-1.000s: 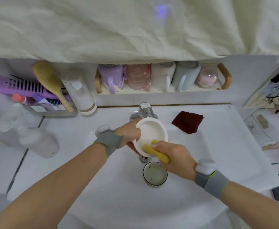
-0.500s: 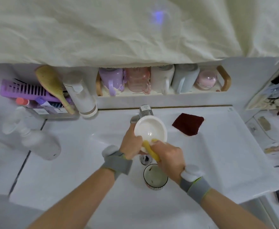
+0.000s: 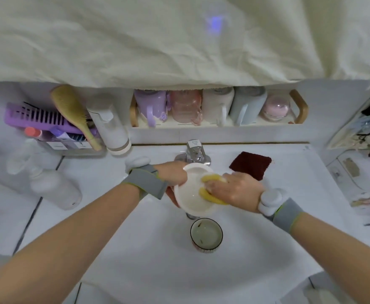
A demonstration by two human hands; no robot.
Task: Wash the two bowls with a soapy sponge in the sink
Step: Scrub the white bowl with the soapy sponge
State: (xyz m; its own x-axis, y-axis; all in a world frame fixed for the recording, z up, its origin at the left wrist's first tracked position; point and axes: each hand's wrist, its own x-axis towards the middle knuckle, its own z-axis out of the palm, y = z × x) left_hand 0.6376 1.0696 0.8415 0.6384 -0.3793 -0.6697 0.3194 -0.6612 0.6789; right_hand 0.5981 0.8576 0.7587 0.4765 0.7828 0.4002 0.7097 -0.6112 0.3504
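Over the white sink (image 3: 149,255) my left hand (image 3: 175,176) grips a white bowl (image 3: 190,199) by its left rim, tilted toward me. My right hand (image 3: 234,190) holds a yellow sponge (image 3: 210,195) curled inside the bowl's right half. A second bowl (image 3: 206,234), dark-rimmed with a patterned outside, stands upright in the basin just below, with cloudy water in it. Behind the white bowl rises the chrome tap (image 3: 194,153).
A dark red cloth (image 3: 249,164) lies on the sink ledge right of the tap. A white pump bottle (image 3: 52,187) and a white dispenser (image 3: 110,128) stand at left by a purple basket with a hairbrush (image 3: 74,113). Cups fill a shelf (image 3: 217,110) behind.
The bowl has tipped more toward me and shifted lower right. My right hand has moved the sponge from the bowl's lower rim to inside its right half. My left wrist swung left.
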